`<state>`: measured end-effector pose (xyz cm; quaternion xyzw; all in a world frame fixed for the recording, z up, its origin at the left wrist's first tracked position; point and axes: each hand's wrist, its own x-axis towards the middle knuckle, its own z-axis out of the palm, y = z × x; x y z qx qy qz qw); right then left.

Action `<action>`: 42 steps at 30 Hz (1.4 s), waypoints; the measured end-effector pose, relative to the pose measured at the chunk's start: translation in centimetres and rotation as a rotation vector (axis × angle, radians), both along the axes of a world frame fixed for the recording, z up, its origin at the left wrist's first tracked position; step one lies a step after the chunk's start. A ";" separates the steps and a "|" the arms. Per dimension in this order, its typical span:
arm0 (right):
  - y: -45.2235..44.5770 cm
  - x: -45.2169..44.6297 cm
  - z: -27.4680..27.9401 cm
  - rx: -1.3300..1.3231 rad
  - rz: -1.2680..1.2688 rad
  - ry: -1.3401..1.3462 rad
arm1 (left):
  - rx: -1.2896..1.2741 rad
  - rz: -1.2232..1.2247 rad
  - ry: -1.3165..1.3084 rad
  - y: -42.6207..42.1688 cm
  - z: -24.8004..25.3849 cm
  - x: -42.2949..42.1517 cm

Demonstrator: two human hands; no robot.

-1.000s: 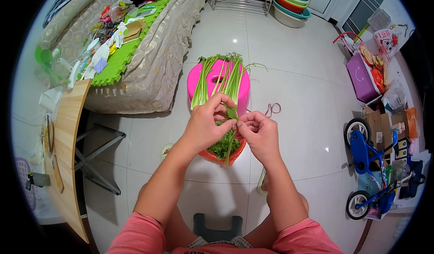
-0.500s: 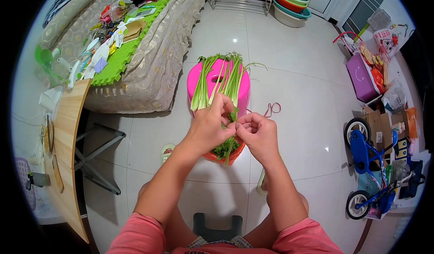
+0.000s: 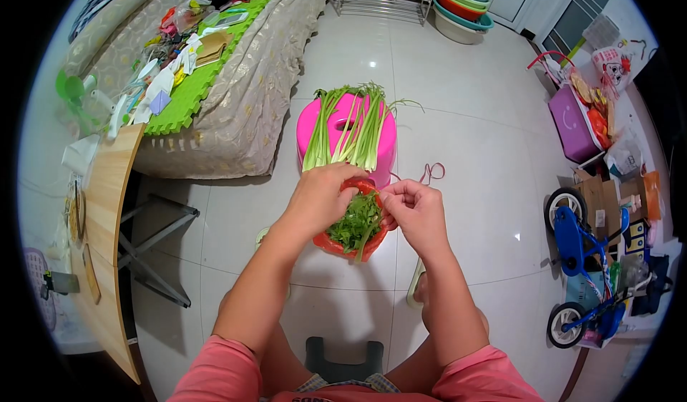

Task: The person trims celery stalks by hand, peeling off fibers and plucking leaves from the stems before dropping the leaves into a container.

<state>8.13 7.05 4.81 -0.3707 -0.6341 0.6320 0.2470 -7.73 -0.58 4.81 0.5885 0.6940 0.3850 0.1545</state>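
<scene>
Bundles of green celery (image 3: 368, 133) lie across a pink stool (image 3: 387, 144), cut ends toward me. Below its near edge sits a red plastic bag (image 3: 325, 244) full of loose celery leaves (image 3: 356, 223). My left hand (image 3: 320, 196) is over the bag's upper left side, thumb apart from the fingers, its fingertips close to the stalk ends. At the bag's right side, my right hand (image 3: 413, 209) has thumb and forefinger pinched on a small leafy celery sprig (image 3: 376, 197). A pale stem (image 3: 368, 239) slants over the leaves; whether it joins the sprig is unclear.
A wooden folding table (image 3: 107, 216) stands at left beside a cloth-covered bed (image 3: 236, 115) with clutter. To the right are a blue balance bike (image 3: 572, 241) and a purple bin (image 3: 572, 123). Stacked basins (image 3: 461, 15) stand at the back. A red string (image 3: 431, 173) lies on the floor.
My hands have moved apart from where they met over the bag. The left went up and left, the right slightly right and down. More of the leaves and bag now shows.
</scene>
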 end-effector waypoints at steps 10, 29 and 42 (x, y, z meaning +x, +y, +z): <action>0.0 -0.1 -0.1 -0.097 0.020 0.050 | -0.020 -0.175 -0.234 0.1 -0.2 0.3; 0.0 0.2 0.7 -0.168 0.014 0.001 | -0.078 0.004 0.033 -0.1 -1.6 0.8; 0.2 0.1 1.3 -0.362 -0.058 0.270 | -0.385 -0.472 -0.161 -0.4 -3.7 1.6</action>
